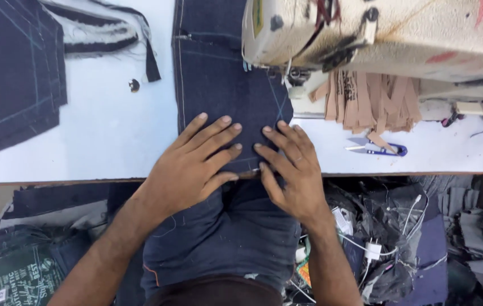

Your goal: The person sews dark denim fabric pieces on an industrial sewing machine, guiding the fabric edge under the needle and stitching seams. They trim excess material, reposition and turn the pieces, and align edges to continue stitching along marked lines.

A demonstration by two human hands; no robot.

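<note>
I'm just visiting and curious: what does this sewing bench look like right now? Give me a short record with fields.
Left hand: left hand lies flat, fingers spread, on the dark denim piece
Right hand: right hand lies flat on the same denim, beside the left
Denim: runs from under the sewing machine over the table edge
Table: white table
Nearby: blue thread snips, tan label strips, another denim piece at far left
Below the table: fabric scraps and white cables

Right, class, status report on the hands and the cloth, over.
Left hand, right hand flat on dark denim panel. Sewing machine just ahead. Thread snips lie clear, right.
</note>
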